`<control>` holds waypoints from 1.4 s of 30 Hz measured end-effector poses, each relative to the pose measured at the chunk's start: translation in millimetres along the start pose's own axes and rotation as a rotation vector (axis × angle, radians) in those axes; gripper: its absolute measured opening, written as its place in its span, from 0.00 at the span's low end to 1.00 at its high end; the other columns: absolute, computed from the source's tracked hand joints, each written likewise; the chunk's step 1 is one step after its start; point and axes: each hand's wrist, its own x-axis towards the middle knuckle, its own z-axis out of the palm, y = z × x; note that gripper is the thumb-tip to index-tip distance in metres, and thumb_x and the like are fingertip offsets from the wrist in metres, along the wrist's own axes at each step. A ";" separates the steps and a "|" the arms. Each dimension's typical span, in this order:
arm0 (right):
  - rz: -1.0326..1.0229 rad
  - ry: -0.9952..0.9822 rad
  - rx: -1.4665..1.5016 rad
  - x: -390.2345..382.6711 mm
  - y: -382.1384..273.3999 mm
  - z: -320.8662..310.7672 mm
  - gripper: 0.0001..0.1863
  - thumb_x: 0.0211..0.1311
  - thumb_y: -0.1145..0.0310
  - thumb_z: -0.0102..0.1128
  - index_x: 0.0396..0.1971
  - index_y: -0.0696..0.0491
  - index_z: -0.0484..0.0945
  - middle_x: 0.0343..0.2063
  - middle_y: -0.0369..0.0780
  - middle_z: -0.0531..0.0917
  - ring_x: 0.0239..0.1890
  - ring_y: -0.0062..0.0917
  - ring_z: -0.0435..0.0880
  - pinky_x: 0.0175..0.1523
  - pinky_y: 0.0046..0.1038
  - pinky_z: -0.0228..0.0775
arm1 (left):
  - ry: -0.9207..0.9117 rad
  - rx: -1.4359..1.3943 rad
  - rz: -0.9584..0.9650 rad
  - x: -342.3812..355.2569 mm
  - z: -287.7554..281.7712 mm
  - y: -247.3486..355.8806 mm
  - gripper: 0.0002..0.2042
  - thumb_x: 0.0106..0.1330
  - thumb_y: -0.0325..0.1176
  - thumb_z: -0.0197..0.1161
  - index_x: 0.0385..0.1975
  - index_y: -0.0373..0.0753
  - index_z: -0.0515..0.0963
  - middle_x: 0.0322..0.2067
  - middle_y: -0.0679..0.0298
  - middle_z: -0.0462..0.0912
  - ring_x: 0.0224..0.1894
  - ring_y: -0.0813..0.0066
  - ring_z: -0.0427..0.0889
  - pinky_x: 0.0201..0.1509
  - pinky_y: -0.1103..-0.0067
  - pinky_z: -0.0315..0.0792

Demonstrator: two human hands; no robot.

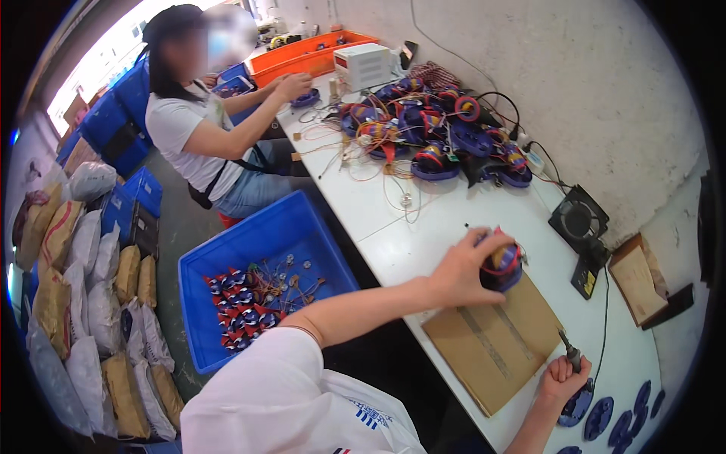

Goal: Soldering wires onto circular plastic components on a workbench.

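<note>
My left hand [463,274] reaches across the cardboard sheet [495,340], its fingers wrapped round a rounded toy assembly [502,271] in dark blue, red and yellow. The toy is just over the far end of the cardboard; my fingers hide part of it. Lower right, my right hand [561,380] is closed round the dark handle of a soldering iron [573,356]. Its thin metal tip points up and left, over the cardboard's right edge, apart from the toy. Right beside that hand lies a dark blue round plastic part [578,405].
Wired toy assemblies [435,125] are heaped against the wall. A black fan [578,216] and an open cardboard box [637,280] stand at right. Several blue discs [599,418] lie lower right. A blue bin [198,303] holds wired parts. A co-worker [200,136] sits at far left.
</note>
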 end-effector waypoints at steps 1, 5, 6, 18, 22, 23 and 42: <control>0.020 -0.010 0.030 -0.5 -0.2 1.2 0.11 0.57 0.67 0.45 0.16 0.51 0.67 0.03 0.27 0.57 0.04 0.11 0.47 0.08 0.14 0.36 | 0.038 0.014 0.047 9.3 -7.7 2.3 0.41 0.31 0.35 0.74 0.54 0.53 0.65 0.52 0.50 0.63 0.45 0.51 0.72 0.47 0.68 0.70; 0.024 0.034 0.060 3.2 0.7 -0.5 0.07 0.55 0.67 0.47 0.23 0.53 0.71 0.03 0.26 0.56 0.04 0.11 0.46 0.08 0.14 0.35 | 0.189 0.182 0.254 63.2 -54.7 4.0 0.40 0.30 0.33 0.75 0.52 0.50 0.68 0.47 0.54 0.66 0.43 0.57 0.72 0.46 0.71 0.72; 0.031 0.044 0.068 4.0 1.1 -1.0 0.07 0.55 0.67 0.47 0.25 0.54 0.72 0.03 0.26 0.56 0.04 0.10 0.46 0.08 0.13 0.34 | 0.242 0.250 0.301 81.0 -68.9 -1.1 0.40 0.29 0.33 0.75 0.52 0.50 0.68 0.46 0.55 0.67 0.43 0.58 0.72 0.46 0.71 0.72; 0.002 0.074 0.072 4.9 -1.1 -3.6 0.09 0.55 0.67 0.48 0.24 0.54 0.75 0.03 0.27 0.58 0.03 0.11 0.47 0.07 0.14 0.35 | 0.592 0.770 -0.012 254.1 -177.4 -96.0 0.41 0.37 0.51 0.74 0.55 0.53 0.64 0.48 0.49 0.63 0.46 0.49 0.70 0.47 0.60 0.67; 0.005 0.042 0.076 5.8 0.3 -7.4 0.09 0.54 0.67 0.48 0.25 0.54 0.76 0.03 0.27 0.58 0.03 0.11 0.47 0.07 0.14 0.35 | 0.464 0.852 -0.262 254.1 -168.6 -139.0 0.42 0.39 0.49 0.73 0.57 0.51 0.60 0.47 0.48 0.63 0.45 0.45 0.70 0.47 0.55 0.65; 0.006 0.055 0.077 4.2 2.5 -5.9 0.09 0.54 0.67 0.48 0.25 0.54 0.76 0.03 0.27 0.58 0.03 0.11 0.47 0.07 0.14 0.35 | 0.423 0.889 -0.363 252.9 -165.8 -152.2 0.42 0.40 0.49 0.73 0.57 0.50 0.59 0.47 0.47 0.63 0.45 0.44 0.70 0.47 0.54 0.65; 0.090 -0.012 0.149 11.5 11.1 -9.4 0.08 0.50 0.68 0.51 0.15 0.52 0.72 0.05 0.28 0.55 0.07 0.13 0.46 0.15 0.17 0.37 | -0.287 0.098 0.514 113.9 35.8 60.5 0.23 0.53 0.21 0.58 0.52 0.36 0.70 0.48 0.58 0.74 0.47 0.67 0.74 0.54 0.76 0.67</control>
